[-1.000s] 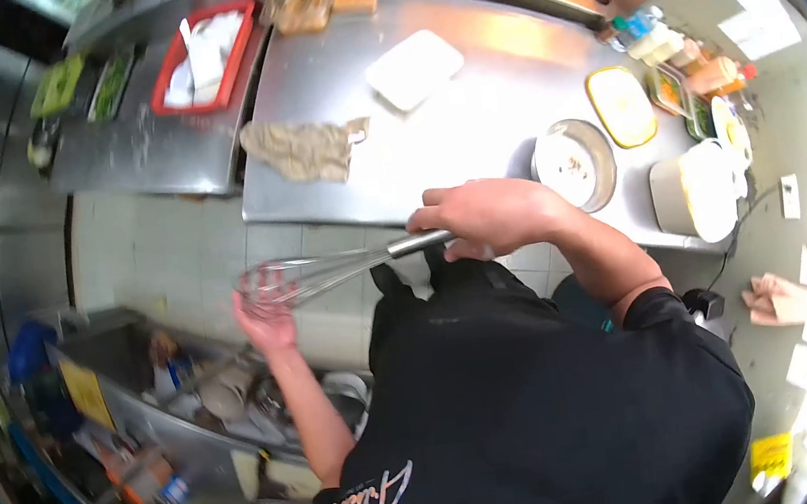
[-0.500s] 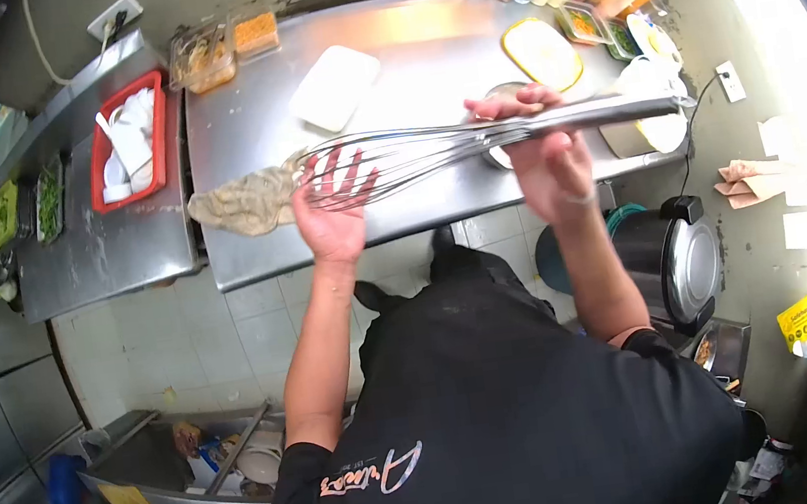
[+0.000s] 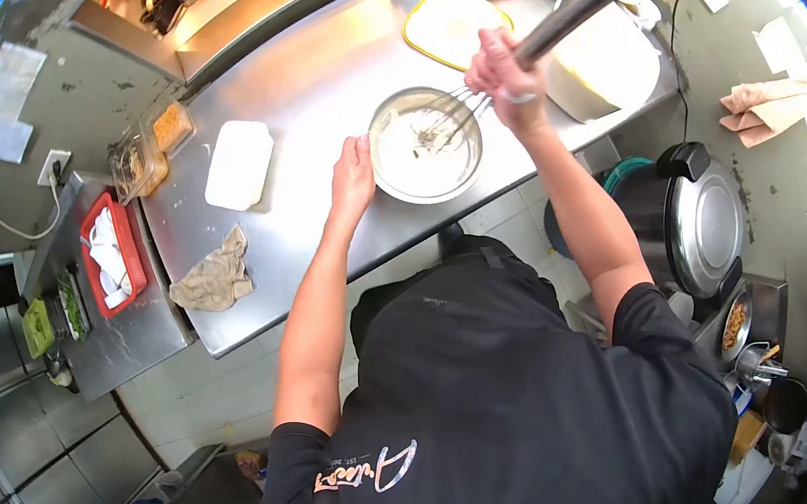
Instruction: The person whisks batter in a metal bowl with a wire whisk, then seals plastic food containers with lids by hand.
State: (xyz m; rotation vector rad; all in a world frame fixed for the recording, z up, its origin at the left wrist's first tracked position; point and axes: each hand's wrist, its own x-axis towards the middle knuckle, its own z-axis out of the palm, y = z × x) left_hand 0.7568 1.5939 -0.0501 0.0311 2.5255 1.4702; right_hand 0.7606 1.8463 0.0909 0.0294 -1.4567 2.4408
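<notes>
My right hand (image 3: 507, 81) is closed round the lower handle of a metal whisk (image 3: 562, 23). The whisk slants down to the left, its wires inside a round metal bowl (image 3: 392, 178). White contents with some darker bits show in the bowl. My left hand (image 3: 352, 175) rests against the bowl's left side, its fingers together along the rim. Beyond the bowl lies a white lid with a yellow edge (image 3: 456, 26). A large white tub (image 3: 602, 66) stands to the right of my right hand.
The steel table (image 3: 324, 262) bears a white container (image 3: 240, 164) and a crumpled cloth (image 3: 215, 275) on the left. A red tray (image 3: 129, 247) sits on the side counter. Food containers and bottles line the back. A black lidded pot (image 3: 703, 225) stands at the right.
The whisk has gone from level between both hands to tilted down into the bowl. My left hand has moved off the whisk wires to the bowl's side. The view has turned toward the bowl.
</notes>
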